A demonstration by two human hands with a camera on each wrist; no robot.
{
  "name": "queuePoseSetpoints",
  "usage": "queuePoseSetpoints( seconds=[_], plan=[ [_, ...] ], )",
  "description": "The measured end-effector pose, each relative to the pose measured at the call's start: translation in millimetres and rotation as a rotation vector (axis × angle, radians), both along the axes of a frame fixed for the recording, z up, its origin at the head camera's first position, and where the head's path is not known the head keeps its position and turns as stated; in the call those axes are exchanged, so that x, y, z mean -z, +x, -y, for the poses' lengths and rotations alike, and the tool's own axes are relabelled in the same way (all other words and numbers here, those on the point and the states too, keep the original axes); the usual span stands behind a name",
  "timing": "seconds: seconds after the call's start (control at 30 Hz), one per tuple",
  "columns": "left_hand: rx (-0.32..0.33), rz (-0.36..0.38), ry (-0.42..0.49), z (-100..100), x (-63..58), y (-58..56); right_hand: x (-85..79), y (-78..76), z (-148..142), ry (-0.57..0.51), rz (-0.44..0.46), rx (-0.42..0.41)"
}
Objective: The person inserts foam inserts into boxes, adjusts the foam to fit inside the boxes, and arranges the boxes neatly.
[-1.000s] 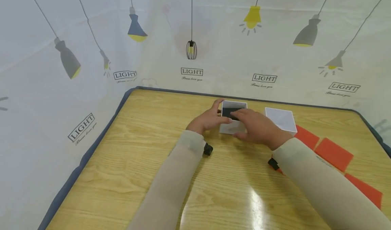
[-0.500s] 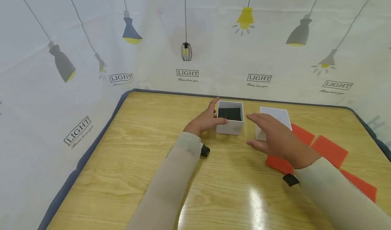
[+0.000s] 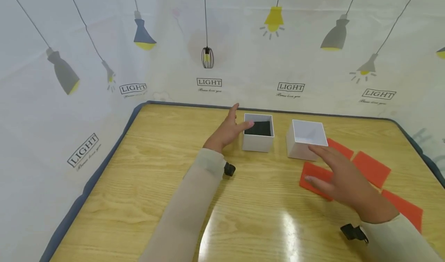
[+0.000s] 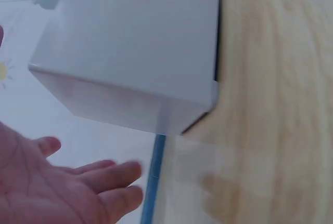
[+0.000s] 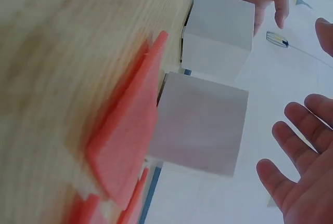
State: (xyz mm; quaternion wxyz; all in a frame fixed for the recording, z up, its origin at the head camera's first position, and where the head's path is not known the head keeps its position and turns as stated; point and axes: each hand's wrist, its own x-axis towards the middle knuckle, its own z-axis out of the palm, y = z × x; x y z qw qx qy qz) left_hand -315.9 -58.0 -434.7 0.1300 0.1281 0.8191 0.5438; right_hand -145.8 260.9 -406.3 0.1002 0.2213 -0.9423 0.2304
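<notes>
Shows black filling [image 3: 259,128] in left white box [image 3: 257,143] only from the head. Spreads left hand [image 3: 225,132] beside it, right hand [image 3: 347,181] near red pieces [image 3: 371,169] and right white box [image 3: 299,150], over wood-grain counter [image 3: 167,138], before lamp-printed backdrop [image 3: 174,61].

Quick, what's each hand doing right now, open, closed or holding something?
Left hand: open, holding nothing, beside the white box with black contents.
Right hand: open, holding nothing, near the red pieces.

On the wood-grain tabletop [image 3: 156,138] we see a white square box [image 3: 258,143] with black filling [image 3: 258,128] inside; right of it stands a second white square box [image 3: 299,149], flat red rectangular pads [image 3: 371,169] before and right of it.
</notes>
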Motion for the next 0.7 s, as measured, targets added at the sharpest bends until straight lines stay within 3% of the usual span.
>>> queuePoseSetpoints(
  seconds=[0.2,0.3,0.4,0.53,0.7],
  plan=[
    [-0.064,-0.223,0.018,-8.1,-20.7,7.1,13.5,7.4,-12.6,-0.028,-0.042,0.014],
    [-0.031,-0.31,0.085,-21.0,-34.0,19.7,20.2,11.7,-16.7,-0.02,-0.062,0.026],
    [0.046,-0.384,0.126,-38.3,-46.4,33.6,22.8,16.7,-20.1,-0.027,-0.031,0.062],
    [0.136,-0.431,0.123,-62.7,-52.6,46.2,22.5,20.6,-27.0,-0.084,0.023,0.106],
    [0.196,-0.382,0.109,-91.8,-51.0,55.3,23.5,21.6,-36.0,-0.17,0.072,0.124]
  ],
)
